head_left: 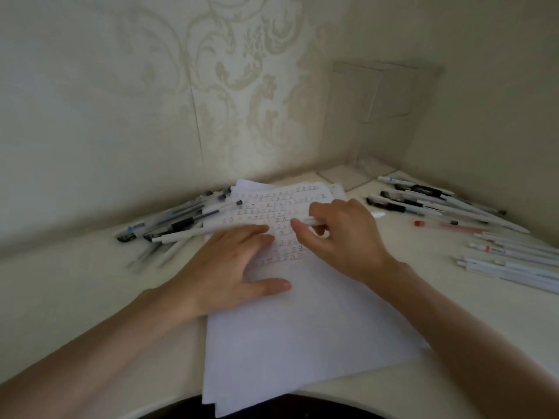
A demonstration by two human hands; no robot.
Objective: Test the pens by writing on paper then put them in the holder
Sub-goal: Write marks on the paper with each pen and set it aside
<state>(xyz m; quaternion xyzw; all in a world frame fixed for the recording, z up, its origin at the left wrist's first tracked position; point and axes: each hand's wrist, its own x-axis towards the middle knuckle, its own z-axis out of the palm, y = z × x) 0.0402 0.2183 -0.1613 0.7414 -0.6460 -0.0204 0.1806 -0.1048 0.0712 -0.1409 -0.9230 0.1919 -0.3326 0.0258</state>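
A stack of white paper [302, 328] lies in front of me on the desk, its upper half filled with rows of small written marks. My left hand [233, 267] rests flat on the sheet with fingers spread. My right hand [341, 237] grips a white pen [305, 220] lying almost horizontal over the written rows, its far end [378, 214] sticking out past my knuckles. A transparent box-shaped holder [381, 116] stands in the back right corner against the wall.
A pile of pens [178, 225] lies left of the paper, mostly black and white. Several more pens [438, 201] are spread at the right, including one with red ink [453, 226]. Patterned wallpaper walls close the desk at back and right.
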